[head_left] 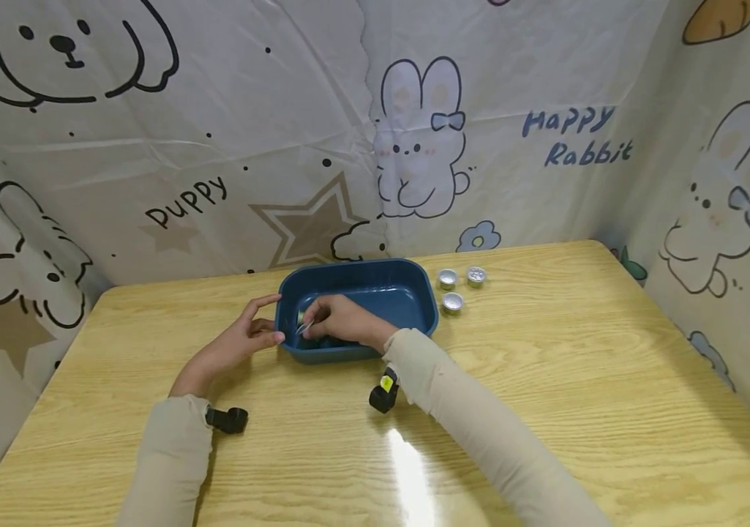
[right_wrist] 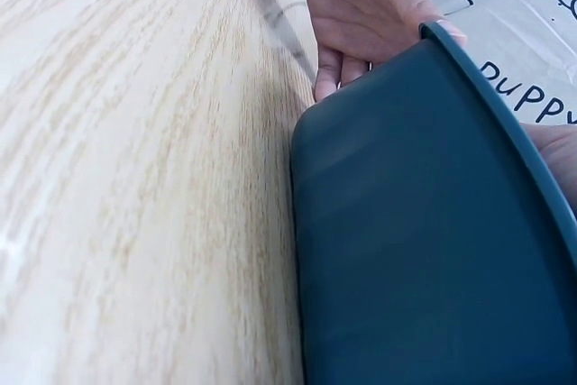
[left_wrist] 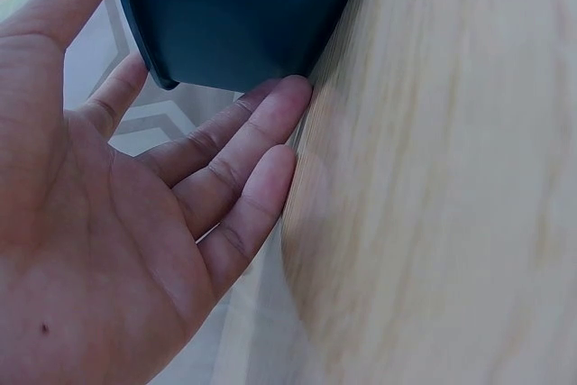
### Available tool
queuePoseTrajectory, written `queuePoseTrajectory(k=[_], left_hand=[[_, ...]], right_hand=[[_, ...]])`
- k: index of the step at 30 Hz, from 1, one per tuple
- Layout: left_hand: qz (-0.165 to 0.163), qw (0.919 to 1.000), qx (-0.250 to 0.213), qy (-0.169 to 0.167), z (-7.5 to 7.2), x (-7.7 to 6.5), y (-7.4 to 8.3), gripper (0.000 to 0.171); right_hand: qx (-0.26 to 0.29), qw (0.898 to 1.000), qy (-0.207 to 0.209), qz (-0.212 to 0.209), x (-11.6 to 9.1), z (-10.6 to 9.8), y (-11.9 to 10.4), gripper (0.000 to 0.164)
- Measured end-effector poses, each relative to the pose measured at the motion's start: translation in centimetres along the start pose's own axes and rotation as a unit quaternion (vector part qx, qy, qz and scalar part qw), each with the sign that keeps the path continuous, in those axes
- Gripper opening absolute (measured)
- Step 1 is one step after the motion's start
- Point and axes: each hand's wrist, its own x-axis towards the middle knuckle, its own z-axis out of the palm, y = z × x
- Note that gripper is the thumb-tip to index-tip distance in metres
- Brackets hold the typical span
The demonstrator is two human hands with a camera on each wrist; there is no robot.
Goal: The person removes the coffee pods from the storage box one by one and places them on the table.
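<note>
A dark blue rectangular basin [head_left: 356,356] stands on the table, open side up. My left hand [head_left: 239,344] steadies its left end: thumb and index finger touch the rim, spread apart. In the left wrist view, the other fingers of the left hand [left_wrist: 203,178] extend towards the basin's lower wall [left_wrist: 234,24] beside the tabletop. Reaching inside at the left, my right hand [head_left: 342,320] pinches a small thin silvery thing [head_left: 305,329]; its exact kind is unclear. The basin wall [right_wrist: 415,223] hides most of this hand in the right wrist view.
Three small silvery round cups [head_left: 452,301] stand just right of the basin. The wooden table [head_left: 309,446] extends towards me and to both sides. A printed cloth [head_left: 282,132] hangs behind the table's back edge.
</note>
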Motion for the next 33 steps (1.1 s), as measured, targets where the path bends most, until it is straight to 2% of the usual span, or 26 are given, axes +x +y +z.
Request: queuePoseTrajectory(k=[9, 15, 22, 27, 33], left_hand=[[0.004, 0.9999, -0.010, 0.000, -0.1, -0.1, -0.1, 0.072], [0.005, 0.9998, -0.016, -0.005, -0.1, 0.1, -0.2, 0.072], [-0.008, 0.9999, -0.014, -0.002, 0.0, 0.1, -0.1, 0.072], [-0.015, 0.9998, -0.015, 0.000, 0.1, 0.1, -0.1, 0.072], [-0.013, 0.9999, 0.003, 0.001, 0.0, 0.0, 0.0, 0.074]], right_hand=[[-0.023, 0.999, 0.013, -0.018, -0.3, -0.1, -0.6, 0.016], [-0.018, 0.999, 0.031, -0.028, -0.8, -0.7, -0.6, 0.017], [-0.008, 0.997, 0.052, -0.059, -1.8, -1.8, -0.5, 0.020], [0.002, 0.996, 0.053, -0.077, -2.7, -2.6, -0.7, 0.028], [-0.010, 0.995, 0.041, -0.094, -3.8, -3.6, -1.2, 0.039]])
